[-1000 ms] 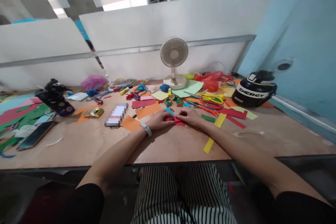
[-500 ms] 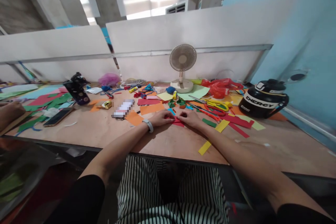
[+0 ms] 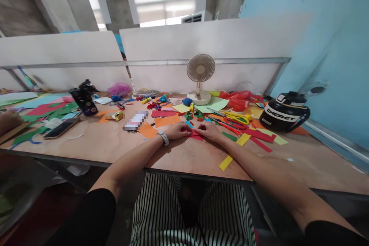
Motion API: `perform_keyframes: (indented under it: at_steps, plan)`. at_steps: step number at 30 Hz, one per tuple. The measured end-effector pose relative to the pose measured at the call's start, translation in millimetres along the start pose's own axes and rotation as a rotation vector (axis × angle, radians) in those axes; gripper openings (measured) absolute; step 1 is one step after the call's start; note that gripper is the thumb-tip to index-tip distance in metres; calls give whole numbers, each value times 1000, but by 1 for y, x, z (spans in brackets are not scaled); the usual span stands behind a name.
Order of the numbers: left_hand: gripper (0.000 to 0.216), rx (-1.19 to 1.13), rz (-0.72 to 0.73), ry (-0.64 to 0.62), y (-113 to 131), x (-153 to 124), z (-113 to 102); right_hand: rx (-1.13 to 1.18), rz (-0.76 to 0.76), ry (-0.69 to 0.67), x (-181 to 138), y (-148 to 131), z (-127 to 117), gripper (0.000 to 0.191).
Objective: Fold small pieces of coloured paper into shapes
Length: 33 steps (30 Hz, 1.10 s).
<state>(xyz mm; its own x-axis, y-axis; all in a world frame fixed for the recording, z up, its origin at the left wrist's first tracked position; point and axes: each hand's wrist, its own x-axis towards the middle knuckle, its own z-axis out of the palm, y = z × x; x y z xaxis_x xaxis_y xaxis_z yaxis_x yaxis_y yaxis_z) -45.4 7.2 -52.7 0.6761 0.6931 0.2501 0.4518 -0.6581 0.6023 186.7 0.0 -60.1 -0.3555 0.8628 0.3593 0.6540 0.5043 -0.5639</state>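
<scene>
A small piece of red paper (image 3: 197,135) lies low over the table between my two hands. My left hand (image 3: 179,131), with a pale watch band at the wrist, has its fingers closed at the paper's left side. On the other side my right hand (image 3: 208,130) pinches the same paper, thumb and fingertips together. Just behind the fingers sit bits of blue paper (image 3: 189,123). Orange paper (image 3: 167,120) lies beyond my left hand. Beyond my right hand are red-handled scissors (image 3: 230,127), a green strip (image 3: 229,136) and yellow strips (image 3: 226,162).
A white fan (image 3: 199,96) stands at the back. Yellow-handled scissors (image 3: 238,118) lie near a red plastic bag (image 3: 239,100). A large black jug (image 3: 284,113) stands right. On the left are a dark bottle (image 3: 86,102), a phone (image 3: 61,128) and another person's hand (image 3: 10,120).
The view has shifted slightly. Both hands stay at the red paper, with only small finger movement.
</scene>
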Motion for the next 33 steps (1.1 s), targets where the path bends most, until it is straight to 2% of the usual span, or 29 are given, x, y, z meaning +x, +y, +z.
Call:
perform_keyframes:
  at_steps: [10, 33]
  plan:
    - [18, -4, -12, 3, -2, -2, 0, 25, 19, -4, 0, 1, 2, 28]
    - [20, 19, -32, 4, 3, 2, 2, -13, 19, 14, -1, -1, 0, 19]
